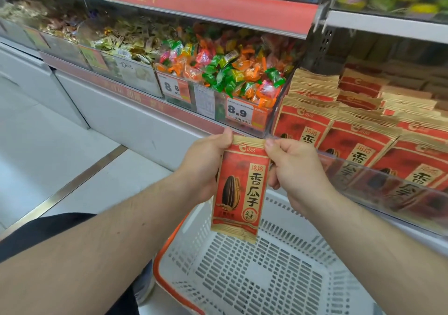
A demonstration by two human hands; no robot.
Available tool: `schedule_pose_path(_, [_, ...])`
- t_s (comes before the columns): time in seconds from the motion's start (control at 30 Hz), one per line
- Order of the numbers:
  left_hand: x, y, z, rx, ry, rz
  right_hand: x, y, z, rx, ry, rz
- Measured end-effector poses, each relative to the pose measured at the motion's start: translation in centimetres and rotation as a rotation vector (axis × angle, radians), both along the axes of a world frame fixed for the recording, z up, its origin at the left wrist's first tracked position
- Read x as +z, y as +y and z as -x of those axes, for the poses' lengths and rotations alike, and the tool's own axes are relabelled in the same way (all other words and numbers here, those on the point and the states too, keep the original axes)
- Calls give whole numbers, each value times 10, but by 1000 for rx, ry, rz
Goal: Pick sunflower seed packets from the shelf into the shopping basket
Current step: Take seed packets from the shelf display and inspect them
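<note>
Hands meet at the top seam of one sunflower seed packet: the left hand curls round its upper left edge, thumb on the seam, and the right hand pinches the upper right corner between thumb and fingers. The packet hangs upright above the near rim of the white shopping basket, its lower edge over the slotted floor, which shows no packets in it. The likely slip, I judge, is release too near that rim, so the packet tips outward onto the floor. Beyond the basket, to the right, more packets stand in rows behind a clear shelf lip; a careless reach could topple them.
</note>
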State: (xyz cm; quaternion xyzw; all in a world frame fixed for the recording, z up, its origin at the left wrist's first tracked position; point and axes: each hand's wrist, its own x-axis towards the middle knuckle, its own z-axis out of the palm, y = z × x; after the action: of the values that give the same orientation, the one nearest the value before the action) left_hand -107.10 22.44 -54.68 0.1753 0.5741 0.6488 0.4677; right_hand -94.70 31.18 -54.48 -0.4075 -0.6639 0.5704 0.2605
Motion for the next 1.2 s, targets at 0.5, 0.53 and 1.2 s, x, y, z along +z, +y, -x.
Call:
schedule_pose_path(0.5, [7,-5,7,0,49,-71,1,3,-8,110,-17,-53])
schedule_pose_path(0.53, [6,-4,8,10,33,-90,1,4,-8,141,-16,-33])
schedule_pose_path(1.2, [15,-6,26,-53,3,-139,10,1,-6,427,-130,60])
